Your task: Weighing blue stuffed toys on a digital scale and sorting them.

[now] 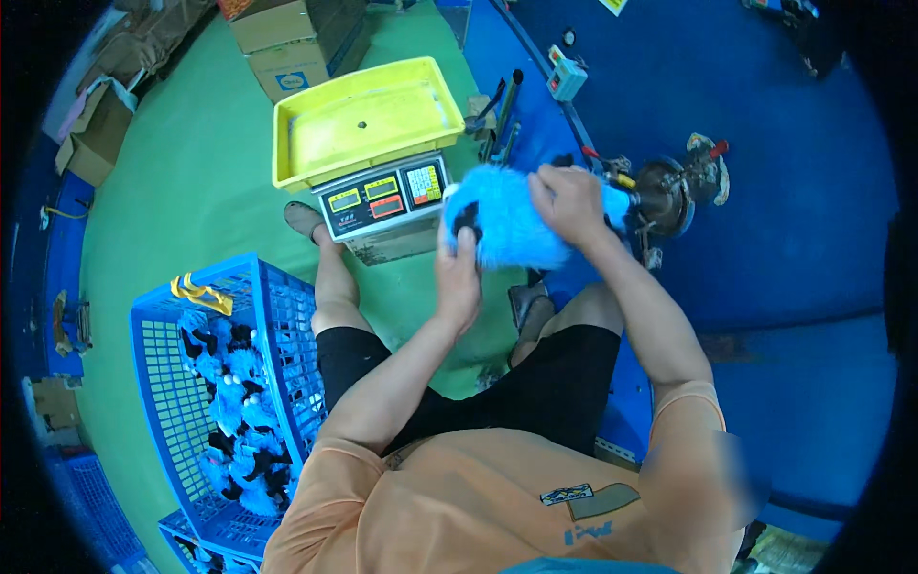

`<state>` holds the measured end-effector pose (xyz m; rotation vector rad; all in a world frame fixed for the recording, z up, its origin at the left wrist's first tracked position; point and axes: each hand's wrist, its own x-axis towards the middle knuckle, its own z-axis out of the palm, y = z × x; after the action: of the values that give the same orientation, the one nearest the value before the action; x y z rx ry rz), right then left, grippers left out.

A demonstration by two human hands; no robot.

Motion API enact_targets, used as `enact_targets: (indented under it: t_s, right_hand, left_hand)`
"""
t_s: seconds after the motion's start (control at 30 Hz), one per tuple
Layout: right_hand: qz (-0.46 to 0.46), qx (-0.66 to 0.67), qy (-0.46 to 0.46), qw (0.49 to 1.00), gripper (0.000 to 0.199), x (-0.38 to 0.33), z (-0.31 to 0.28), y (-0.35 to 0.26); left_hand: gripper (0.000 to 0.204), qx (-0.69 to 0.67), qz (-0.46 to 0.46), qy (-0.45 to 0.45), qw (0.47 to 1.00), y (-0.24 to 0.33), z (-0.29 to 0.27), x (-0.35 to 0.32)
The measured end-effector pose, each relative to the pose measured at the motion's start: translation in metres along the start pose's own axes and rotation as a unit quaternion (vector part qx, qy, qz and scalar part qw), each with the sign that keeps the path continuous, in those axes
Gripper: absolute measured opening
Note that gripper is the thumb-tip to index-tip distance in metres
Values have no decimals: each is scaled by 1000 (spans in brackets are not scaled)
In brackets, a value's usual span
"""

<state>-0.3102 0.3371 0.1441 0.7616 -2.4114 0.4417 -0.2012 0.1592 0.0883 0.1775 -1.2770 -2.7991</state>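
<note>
A fluffy blue plush toy [507, 215] with black patches is held up in front of me, between both hands. My left hand [459, 287] grips its left end from below, thumb against a black part. Across the toy's upper right side, my right hand [574, 203] is closed on the fur. The toy's right end reaches a round metal fitting [665, 198] on the blue machine [784, 220]; whether its opening sits around the fitting's tip, I cannot tell.
A yellow tray [330, 139] rests on a digital scale [382, 203] ahead of me. On my left stands a blue plastic basket [273, 325] holding several blue plush toys [234, 402]. Cardboard boxes [282, 57] are farther back. A small control box [566, 78] is fixed to the machine.
</note>
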Motion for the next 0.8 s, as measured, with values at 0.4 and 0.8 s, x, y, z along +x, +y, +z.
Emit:
enact_targets:
  t_s: [0.4,0.8]
  right_hand:
    - [-9,3,36,999,26,-6,4,-4]
    - [4,10,-13,1000,25,11,10,-67]
  left_hand:
    - [58,20,-4,60,998,12,-5,-12]
    - [58,-28,77,108,991,4,-41,-24]
